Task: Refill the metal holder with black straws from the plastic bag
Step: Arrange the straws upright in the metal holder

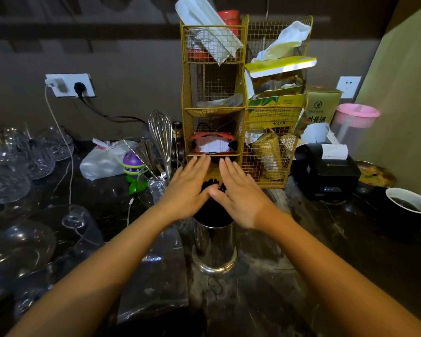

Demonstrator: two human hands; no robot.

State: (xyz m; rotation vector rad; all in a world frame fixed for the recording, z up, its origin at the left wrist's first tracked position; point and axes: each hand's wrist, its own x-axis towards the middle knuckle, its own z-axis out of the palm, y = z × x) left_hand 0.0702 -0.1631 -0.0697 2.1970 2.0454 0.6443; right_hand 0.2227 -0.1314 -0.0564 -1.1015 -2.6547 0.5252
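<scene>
A shiny metal holder (214, 246) stands upright on the dark counter in the middle. A dense bunch of black straws (210, 184) sticks up out of it. My left hand (187, 188) and my right hand (241, 193) lie flat on either side of the bunch's top, fingers stretched out and thumbs meeting over the straws. Neither hand grips anything. A clear plastic bag (156, 271) lies flat on the counter just left of the holder and looks empty.
A yellow wire rack (213, 93) stands right behind the holder. A whisk and utensils in a cup (159, 142) are to the left, with glassware (22, 166) farther left. A black receipt printer (326, 171) and a paper cup (408, 200) sit on the right.
</scene>
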